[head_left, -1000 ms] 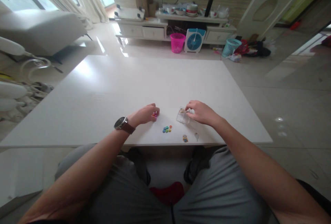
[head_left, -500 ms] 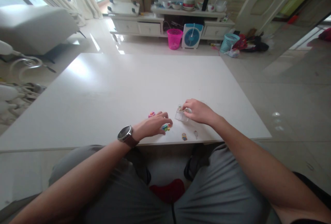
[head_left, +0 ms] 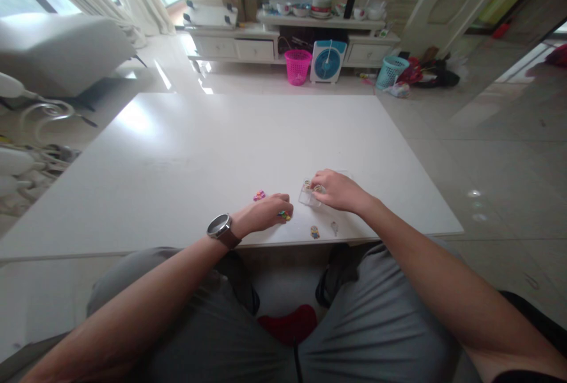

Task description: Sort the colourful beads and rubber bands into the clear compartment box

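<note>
My left hand (head_left: 271, 210) is low over the table near its front edge, fingers drawn together around small green, blue and yellow pieces (head_left: 284, 215). On its far side lies a pink and orange piece (head_left: 259, 195). My right hand (head_left: 336, 187) is at a small clear plastic box (head_left: 309, 197), its thumb and fingers pinched at the box's right part. What they grip is too small to make out. Inside the box's far left part is a small yellowish piece (head_left: 306, 184). Nearer me lie a flat yellow and blue cartoon figure (head_left: 314, 232) and a pale, see-through piece (head_left: 334, 228).
The white table (head_left: 212, 141) spreads out ahead, its front edge close to my knees. Behind my right hand lies a flat clear sheet or lid (head_left: 343, 173). Across the floor stand a pink basket (head_left: 297, 67), a blue fan (head_left: 328, 62) and a light-blue basket (head_left: 391, 72).
My left hand's fingers have closed in on the green and blue pieces. The right hand has stayed at the clear box, its fingers shifted slightly left.
</note>
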A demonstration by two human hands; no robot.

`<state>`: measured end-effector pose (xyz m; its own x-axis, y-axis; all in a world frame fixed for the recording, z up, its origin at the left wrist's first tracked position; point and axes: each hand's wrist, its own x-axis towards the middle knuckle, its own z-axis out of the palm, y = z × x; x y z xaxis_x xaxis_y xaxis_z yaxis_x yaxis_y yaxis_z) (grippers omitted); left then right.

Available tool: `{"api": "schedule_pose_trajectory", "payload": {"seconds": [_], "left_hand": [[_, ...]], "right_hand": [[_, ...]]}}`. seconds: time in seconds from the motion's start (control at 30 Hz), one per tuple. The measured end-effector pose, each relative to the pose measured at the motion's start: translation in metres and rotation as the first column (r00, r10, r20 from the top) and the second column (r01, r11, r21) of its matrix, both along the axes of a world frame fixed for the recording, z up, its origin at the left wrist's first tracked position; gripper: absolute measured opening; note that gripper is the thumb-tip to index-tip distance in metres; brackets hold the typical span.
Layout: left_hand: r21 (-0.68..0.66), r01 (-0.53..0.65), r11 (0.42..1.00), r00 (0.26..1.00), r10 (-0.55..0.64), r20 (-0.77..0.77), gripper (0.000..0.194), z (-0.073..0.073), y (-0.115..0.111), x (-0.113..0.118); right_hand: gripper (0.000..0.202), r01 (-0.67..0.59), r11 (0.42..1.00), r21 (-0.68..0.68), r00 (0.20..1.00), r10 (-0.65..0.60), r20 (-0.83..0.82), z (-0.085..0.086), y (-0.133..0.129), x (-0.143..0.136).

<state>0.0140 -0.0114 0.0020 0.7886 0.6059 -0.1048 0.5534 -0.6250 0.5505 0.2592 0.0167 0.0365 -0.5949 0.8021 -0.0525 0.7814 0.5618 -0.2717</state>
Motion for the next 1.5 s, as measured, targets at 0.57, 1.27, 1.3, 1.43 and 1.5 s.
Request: {"api": "schedule_pose_trajectory", "payload": {"seconds": [0.57,1.27,1.3,1.43,1.5], "left_hand": [[0.016,-0.025,1.000,1.000,0.025,0.006,0.012,0.0002,0.0008,-0.0004],[-0.084,-0.002,0.996,0.999,0.005,0.032,0.039,-0.0024,0.0029,-0.0054],[-0.089,-0.003,0.996,0.999,0.006,0.034,0.039,-0.0033,0.0036,-0.0058],[-0.100,-0.003,0.995,0.999,0.007,0.035,0.033,-0.0043,0.0046,-0.0044],[-0.096,0.003,0.995,0.999,0.000,0.033,0.029,-0.0039,0.0033,-0.0019]], "right_hand": [[0.017,-0.030,1.000,-0.006,0.999,0.030,0.021,-0.0044,0.0005,0.0006],[0.016,-0.046,0.999,-0.011,0.999,0.046,0.002,-0.0052,0.0004,0.0015],[0.016,-0.046,0.999,-0.012,0.999,0.046,0.001,-0.0052,0.0004,0.0016],[0.016,-0.044,0.999,-0.023,0.999,0.044,0.002,-0.0040,-0.0001,0.0011],[0.016,-0.045,0.999,-0.024,0.999,0.045,0.006,-0.0030,-0.0003,0.0005]]}}
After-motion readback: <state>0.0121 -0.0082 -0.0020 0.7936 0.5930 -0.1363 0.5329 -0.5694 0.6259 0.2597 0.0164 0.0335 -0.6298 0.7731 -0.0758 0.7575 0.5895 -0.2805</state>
